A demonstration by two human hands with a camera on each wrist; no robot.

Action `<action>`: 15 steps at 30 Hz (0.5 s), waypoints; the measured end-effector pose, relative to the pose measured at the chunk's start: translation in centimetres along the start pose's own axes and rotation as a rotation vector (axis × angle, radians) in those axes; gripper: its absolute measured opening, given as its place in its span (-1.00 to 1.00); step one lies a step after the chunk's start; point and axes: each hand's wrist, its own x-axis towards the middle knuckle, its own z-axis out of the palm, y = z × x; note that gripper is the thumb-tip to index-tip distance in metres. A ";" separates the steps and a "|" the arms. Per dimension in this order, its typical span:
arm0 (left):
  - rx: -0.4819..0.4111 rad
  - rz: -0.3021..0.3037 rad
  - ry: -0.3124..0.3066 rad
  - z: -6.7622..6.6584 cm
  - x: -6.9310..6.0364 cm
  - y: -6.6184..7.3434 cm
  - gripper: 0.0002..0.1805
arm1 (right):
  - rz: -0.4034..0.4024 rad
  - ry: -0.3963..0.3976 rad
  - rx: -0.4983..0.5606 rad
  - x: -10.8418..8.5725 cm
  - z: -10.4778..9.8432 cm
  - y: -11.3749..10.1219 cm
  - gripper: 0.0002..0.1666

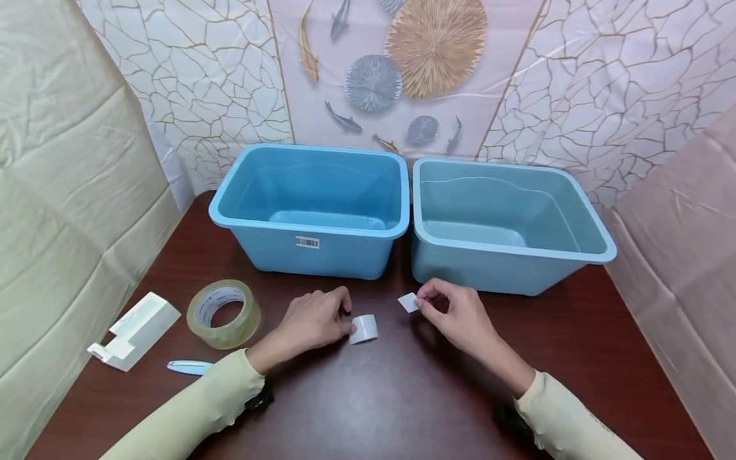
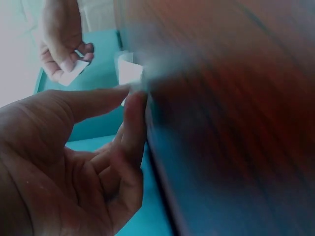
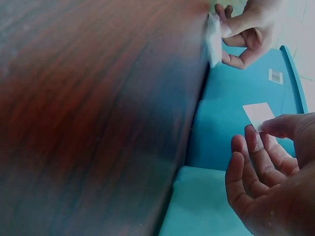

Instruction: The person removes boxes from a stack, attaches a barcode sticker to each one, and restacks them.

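Centre frame: your left hand (image 1: 313, 319) is pinching a white curl (image 1: 366, 328), your right hand (image 1: 462, 317) a white square (image 1: 407, 301). Likely cleanest: gripping edges only.

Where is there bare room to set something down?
The table is bare between left sleeve and right sleeve, and between the right sleeve, right tub and right curtain. It's crowded at left around the tape, white card and blue tool, and around the left hand, white roll and right hand.
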 end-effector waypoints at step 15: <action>-0.877 0.064 -0.214 -1.1 3.2 4.9 -0.61 | -0.403 0.251 -0.260 -0.1 -0.1 -1.3 -0.92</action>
